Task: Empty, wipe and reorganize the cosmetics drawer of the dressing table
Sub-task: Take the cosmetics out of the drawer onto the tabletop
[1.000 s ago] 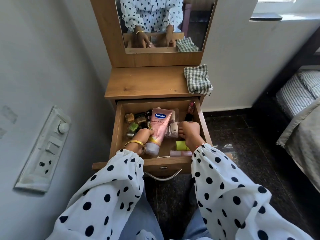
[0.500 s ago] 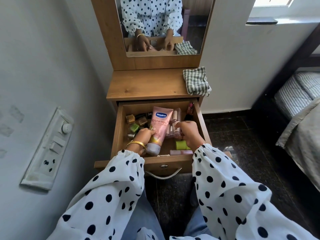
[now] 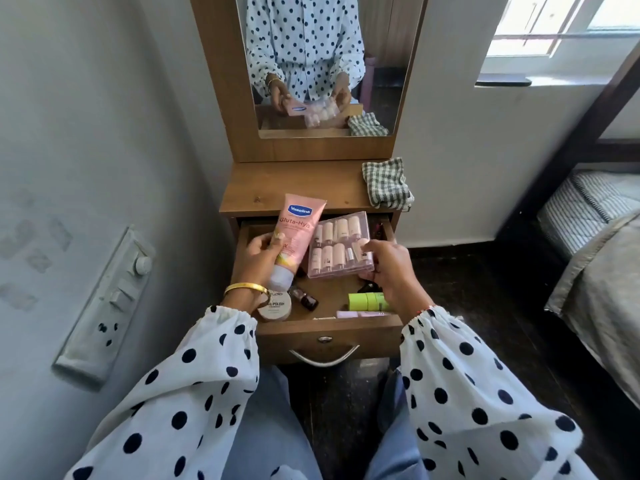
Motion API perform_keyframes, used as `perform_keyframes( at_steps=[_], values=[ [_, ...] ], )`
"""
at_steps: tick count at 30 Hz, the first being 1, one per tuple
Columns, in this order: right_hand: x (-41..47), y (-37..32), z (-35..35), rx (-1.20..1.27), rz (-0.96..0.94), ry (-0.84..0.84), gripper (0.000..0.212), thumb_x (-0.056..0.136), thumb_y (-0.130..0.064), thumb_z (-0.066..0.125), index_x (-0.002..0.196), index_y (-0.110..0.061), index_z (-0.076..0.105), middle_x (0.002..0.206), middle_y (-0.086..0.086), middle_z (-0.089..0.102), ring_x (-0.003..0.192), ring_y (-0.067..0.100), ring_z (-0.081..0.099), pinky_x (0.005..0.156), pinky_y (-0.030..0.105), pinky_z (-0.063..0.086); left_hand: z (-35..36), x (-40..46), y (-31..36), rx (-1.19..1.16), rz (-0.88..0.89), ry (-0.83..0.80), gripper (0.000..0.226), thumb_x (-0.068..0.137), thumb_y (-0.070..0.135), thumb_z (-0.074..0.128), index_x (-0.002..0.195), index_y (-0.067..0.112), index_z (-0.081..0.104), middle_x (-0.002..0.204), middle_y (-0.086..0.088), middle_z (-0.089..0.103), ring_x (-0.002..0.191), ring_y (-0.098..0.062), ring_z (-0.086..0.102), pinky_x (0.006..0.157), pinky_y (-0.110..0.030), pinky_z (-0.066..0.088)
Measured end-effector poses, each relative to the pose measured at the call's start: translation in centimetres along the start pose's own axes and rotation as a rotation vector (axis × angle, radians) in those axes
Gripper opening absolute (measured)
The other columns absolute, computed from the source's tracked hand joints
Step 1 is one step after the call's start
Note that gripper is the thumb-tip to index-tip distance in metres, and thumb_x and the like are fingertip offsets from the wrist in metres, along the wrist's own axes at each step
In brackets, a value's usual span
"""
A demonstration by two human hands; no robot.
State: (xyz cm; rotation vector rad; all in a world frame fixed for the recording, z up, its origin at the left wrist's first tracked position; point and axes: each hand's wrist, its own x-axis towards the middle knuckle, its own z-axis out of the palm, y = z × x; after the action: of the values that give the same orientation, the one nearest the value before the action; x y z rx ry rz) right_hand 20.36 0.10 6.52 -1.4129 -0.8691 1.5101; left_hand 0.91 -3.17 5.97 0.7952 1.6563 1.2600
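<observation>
Hands lift cosmetics clear of the open drawer (image 3: pixel 325 329): left hand (image 3: pixel 258 252) wrapped around a pink lotion tube (image 3: pixel 298 233), right hand (image 3: pixel 388 268) pinching a clear case of small bottles (image 3: pixel 341 245) by one edge. Jars and bottles remain inside; the wiping cloth (image 3: pixel 386 183) waits on the tabletop (image 3: pixel 294 185). Gripped so narrowly, the case could tilt and slip.

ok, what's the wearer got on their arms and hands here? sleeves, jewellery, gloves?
Both arms wear loose white sleeves with black polka dots, gathered by elastic at the cuffs. No gloves: both hands are bare. The left hand has a gold bangle at the wrist; the right hand has a thin reddish thread band at the wrist.
</observation>
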Motion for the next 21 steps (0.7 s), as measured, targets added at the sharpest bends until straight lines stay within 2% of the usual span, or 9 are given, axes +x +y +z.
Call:
perform_keyframes(
  at_steps=[2,5,8,11,15,18,19,21],
  values=[
    [-0.3,-0.9,0.6,0.037,0.007,-0.016,0.005,0.084,-0.002,0.054,0.080,-0.005,0.056,0.066,0.008,0.062,0.060,0.021,0.059,0.053,0.029,0.045,-0.8,0.2,1.1,0.011,0.052,0.038,0.042,0.090,0.030,0.055,0.125,0.008,0.048,0.115,-0.010,0.058,0.093,-0.022,0.058,0.068,-0.027,0.050],
    [-0.6,-1.9,1.5,0.069,0.017,-0.051,0.005,0.085,-0.004,0.053,0.086,-0.004,0.058,0.055,0.003,0.064,0.051,0.015,0.061,0.048,0.026,0.047,-1.9,1.1,2.3,0.027,0.112,0.098,0.042,0.091,0.025,0.055,0.129,0.009,0.048,0.126,-0.012,0.056,0.105,-0.026,0.058,0.080,-0.033,0.048],
    [-0.4,-3.3,2.5,0.107,0.005,-0.085,0.008,0.085,-0.003,0.052,0.089,-0.003,0.059,0.070,0.009,0.065,0.058,0.018,0.062,0.049,0.025,0.049,-2.6,2.1,3.5,0.107,0.182,0.140,0.042,0.091,0.023,0.054,0.132,0.012,0.049,0.133,-0.009,0.054,0.119,-0.027,0.052,0.099,-0.036,0.044],
    [0.0,-5.0,3.9,0.107,-0.014,-0.109,0.007,0.085,-0.001,0.052,0.086,-0.005,0.057,0.080,0.011,0.064,0.065,0.020,0.063,0.046,0.024,0.052,-2.8,3.2,4.9,0.163,0.213,0.147,0.043,0.091,0.025,0.054,0.133,0.014,0.048,0.132,-0.009,0.055,0.120,-0.028,0.053,0.103,-0.037,0.041],
    [1.4,-5.8,5.2,0.048,-0.003,-0.113,0.007,0.087,0.000,0.053,0.093,-0.002,0.055,0.086,0.012,0.061,0.069,0.021,0.064,0.056,0.029,0.057,-2.3,4.4,5.9,0.320,0.233,0.146,0.043,0.094,0.026,0.049,0.135,0.015,0.045,0.136,-0.009,0.052,0.121,-0.029,0.050,0.102,-0.034,0.039],
    [2.7,-5.9,6.1,0.016,0.034,-0.134,0.007,0.090,0.001,0.052,0.097,0.002,0.051,0.082,0.014,0.060,0.069,0.024,0.063,0.080,0.041,0.057,-1.9,5.5,6.1,0.389,0.242,0.168,0.040,0.094,0.022,0.047,0.134,0.013,0.047,0.135,-0.011,0.053,0.121,-0.031,0.050,0.097,-0.029,0.038],
    [3.1,-6.0,6.4,0.001,0.043,-0.146,0.011,0.091,0.002,0.051,0.102,0.005,0.051,0.081,0.014,0.060,0.069,0.025,0.063,0.083,0.044,0.056,-2.0,5.8,6.1,0.411,0.238,0.176,0.040,0.095,0.022,0.046,0.133,0.012,0.047,0.134,-0.012,0.053,0.120,-0.032,0.050,0.096,-0.029,0.038],
    [3.9,-6.3,7.0,-0.020,0.043,-0.161,0.023,0.092,0.002,0.050,0.114,0.009,0.048,0.082,0.014,0.060,0.070,0.024,0.063,0.075,0.040,0.057,-2.2,6.6,6.0,0.453,0.224,0.192,0.040,0.095,0.024,0.045,0.133,0.012,0.048,0.134,-0.014,0.054,0.119,-0.034,0.051,0.097,-0.031,0.039]
  ],
)
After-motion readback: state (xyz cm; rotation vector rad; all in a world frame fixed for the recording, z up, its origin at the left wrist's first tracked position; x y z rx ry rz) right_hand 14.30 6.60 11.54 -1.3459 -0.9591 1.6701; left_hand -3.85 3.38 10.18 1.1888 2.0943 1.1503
